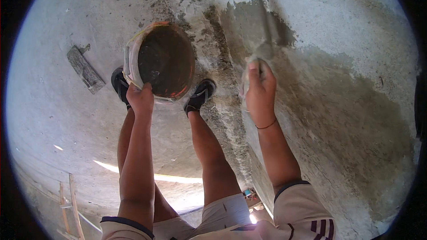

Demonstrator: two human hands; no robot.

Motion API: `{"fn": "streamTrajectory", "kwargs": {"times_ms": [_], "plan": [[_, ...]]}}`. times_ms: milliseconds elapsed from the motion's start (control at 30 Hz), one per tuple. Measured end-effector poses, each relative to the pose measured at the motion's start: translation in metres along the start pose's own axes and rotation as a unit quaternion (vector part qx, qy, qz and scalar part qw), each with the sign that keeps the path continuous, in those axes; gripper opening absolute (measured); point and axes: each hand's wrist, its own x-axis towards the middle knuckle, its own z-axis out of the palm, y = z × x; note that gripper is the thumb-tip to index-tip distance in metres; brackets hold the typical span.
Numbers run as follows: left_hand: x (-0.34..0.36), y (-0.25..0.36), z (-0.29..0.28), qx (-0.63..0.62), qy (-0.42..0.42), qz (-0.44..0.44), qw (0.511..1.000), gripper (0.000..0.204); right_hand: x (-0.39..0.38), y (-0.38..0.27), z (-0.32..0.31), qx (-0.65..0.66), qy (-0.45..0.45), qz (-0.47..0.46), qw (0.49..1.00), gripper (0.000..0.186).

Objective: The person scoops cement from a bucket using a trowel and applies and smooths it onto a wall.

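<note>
My left hand (141,99) is closed on the near rim of a round bucket (132,62), whose pale outside is smeared with grey. The bucket tilts toward me and looks dark inside; I cannot tell how full it is. My right hand (261,91), out in front of the wall, is closed round the near end of a long, thin, grey-caked tool (266,29). Motion blurs the tool, so its exact kind is unclear. Its far part lies over a dark wet patch (242,20) on the wall.
The grey wall (320,106) rises at my right, with a broad damp area. A flat grey board-like piece (86,70) lies on the floor at left. My sandalled feet (202,93) are beside the bucket. A wooden frame (73,206) stands lower left.
</note>
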Motion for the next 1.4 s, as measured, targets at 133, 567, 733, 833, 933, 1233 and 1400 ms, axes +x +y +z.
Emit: {"fn": "streamTrajectory", "kwargs": {"times_ms": [133, 567, 733, 833, 933, 1233, 1400], "plan": [[-0.003, 0.013, 0.003, 0.027, 0.014, 0.025, 0.999, 0.031, 0.013, 0.003, 0.002, 0.003, 0.001, 0.04, 0.999, 0.029], [0.003, 0.005, -0.004, -0.034, 0.016, 0.012, 0.999, 0.028, -0.048, -0.041, -0.018, 0.094, 0.084, -0.055, 0.99, 0.034], [0.008, -0.005, -0.008, -0.064, 0.024, 0.022, 0.997, 0.027, -0.023, -0.041, -0.012, 0.031, 0.006, -0.004, 0.999, 0.037], [0.01, -0.012, -0.012, -0.07, 0.01, -0.029, 0.997, 0.028, 0.004, -0.04, -0.004, 0.107, -0.043, 0.107, 0.988, 0.037], [0.005, 0.005, -0.01, -0.043, 0.006, -0.035, 0.998, 0.028, 0.017, -0.037, -0.012, 0.061, -0.03, 0.044, 0.997, 0.038], [0.005, 0.003, -0.017, -0.049, 0.026, 0.027, 0.998, 0.028, -0.056, -0.03, -0.016, 0.146, 0.063, 0.091, 0.983, 0.031], [0.008, -0.007, -0.023, -0.066, 0.023, 0.014, 0.997, 0.028, -0.051, -0.027, -0.002, 0.066, 0.034, 0.04, 0.996, 0.031]]}}
